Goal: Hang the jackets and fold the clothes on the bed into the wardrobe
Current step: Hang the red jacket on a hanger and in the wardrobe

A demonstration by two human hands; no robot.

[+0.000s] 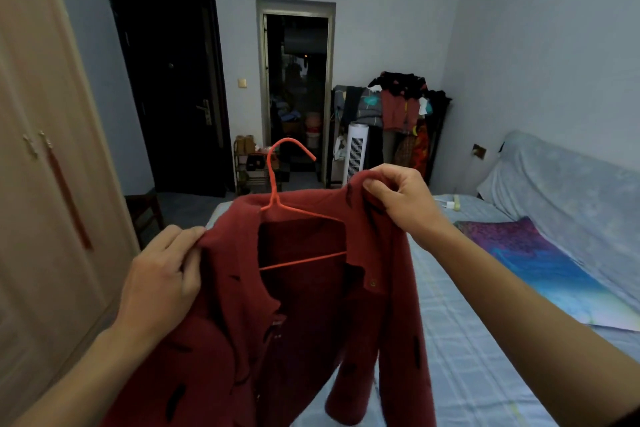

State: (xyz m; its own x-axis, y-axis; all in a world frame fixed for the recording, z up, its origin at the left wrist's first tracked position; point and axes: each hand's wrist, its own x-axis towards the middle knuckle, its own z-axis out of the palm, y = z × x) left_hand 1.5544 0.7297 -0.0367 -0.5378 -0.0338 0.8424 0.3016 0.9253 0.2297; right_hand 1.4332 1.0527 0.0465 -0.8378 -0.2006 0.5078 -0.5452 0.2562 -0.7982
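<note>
A dark red jacket (pixel 311 322) hangs in front of me over the bed (pixel 467 340), its front open toward me. An orange wire hanger (pixel 277 191) sits inside the collar, its hook sticking up above the fabric. My left hand (pixel 162 281) grips the jacket's left shoulder. My right hand (pixel 401 201) pinches the right shoulder near the collar, held a little higher. The wardrobe (pixel 45 184) stands at the left with its pale wooden doors closed.
A blue-checked sheet covers the bed, with a colourful cloth (pixel 540 264) lying on its right side. Far off are a dark door (pixel 173 91), an open doorway (pixel 298 97), a white fan tower (pixel 355 153) and a rack piled with clothes (pixel 398 108).
</note>
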